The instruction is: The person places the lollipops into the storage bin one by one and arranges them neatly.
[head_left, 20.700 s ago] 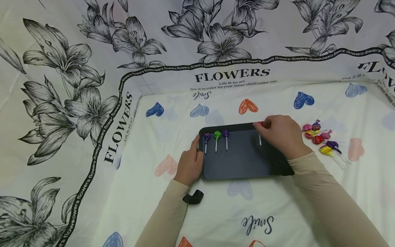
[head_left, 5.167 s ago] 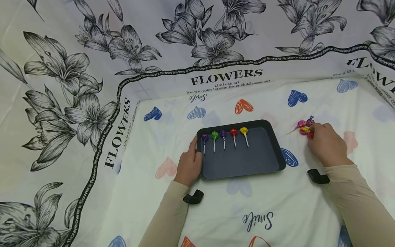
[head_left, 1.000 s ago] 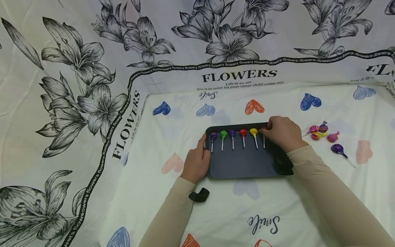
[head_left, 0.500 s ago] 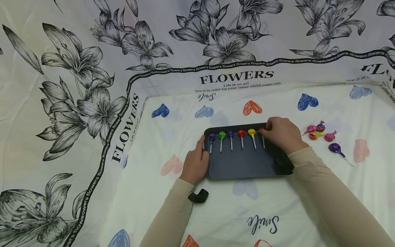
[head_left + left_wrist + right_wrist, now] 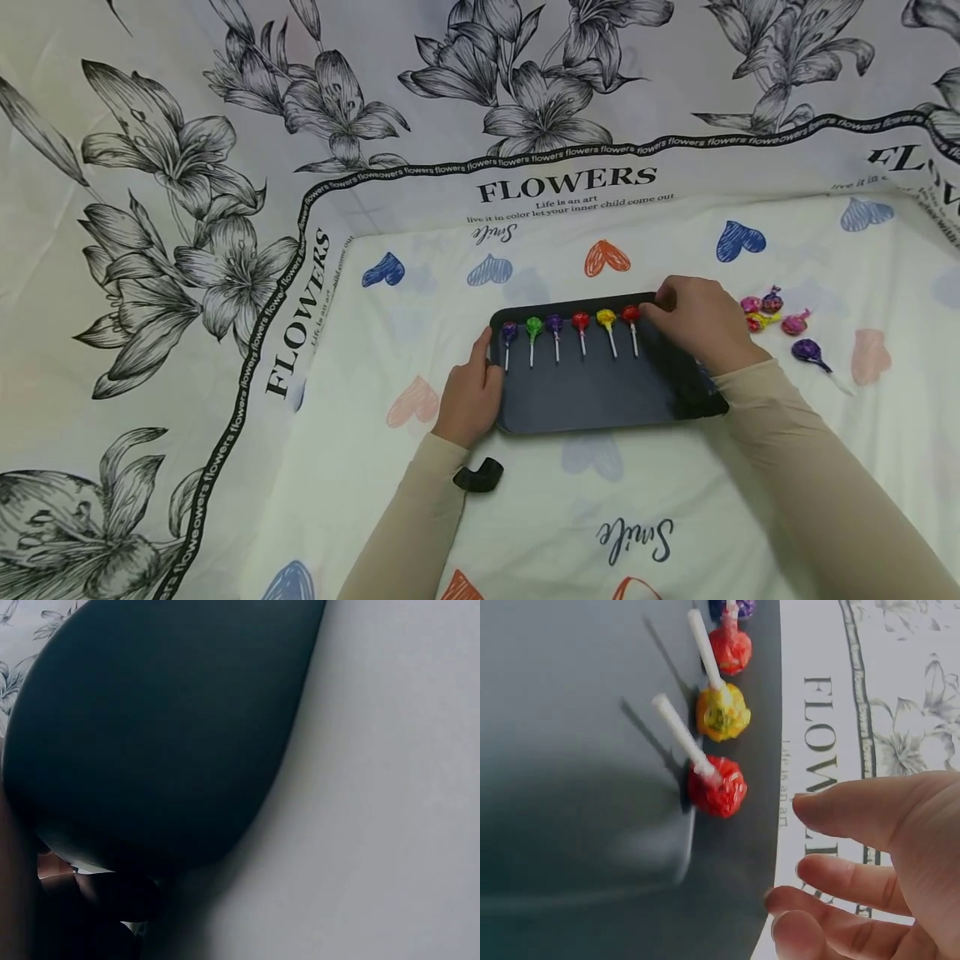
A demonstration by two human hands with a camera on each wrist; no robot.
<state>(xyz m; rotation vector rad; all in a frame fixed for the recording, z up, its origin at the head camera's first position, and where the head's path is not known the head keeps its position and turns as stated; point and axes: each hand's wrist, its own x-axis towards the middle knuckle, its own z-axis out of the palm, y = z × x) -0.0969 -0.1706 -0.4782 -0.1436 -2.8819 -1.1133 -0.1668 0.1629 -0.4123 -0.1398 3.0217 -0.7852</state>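
Note:
A dark baking tray (image 5: 585, 400) lies on the cloth. Along its far side, several wrapped lollipops stand in a row, sticks toward the person. At the row's right end is a red lollipop (image 5: 631, 314), beside a yellow lollipop (image 5: 606, 318). My right hand (image 5: 705, 321) is over the tray's far right corner. The right wrist view shows its fingers spread apart, holding nothing, a small gap from the red lollipop (image 5: 718, 787). My left hand (image 5: 468, 396) holds the tray's left edge, thumb at the rim and index finger along the side; the other fingers are mostly hidden.
Right of the tray, a loose group of lollipops lies on the cloth, among them a purple lollipop (image 5: 807, 351) and a pink lollipop (image 5: 795, 322). The cloth (image 5: 525, 517) is printed with hearts and words. Black wrist gear (image 5: 480, 475) sits at the left wrist.
My right hand has let go of the red lollipop and drawn slightly right, leaving it in the row. Earlier, yellow and red ones joined the row and the loose group shrank. The left hand stays.

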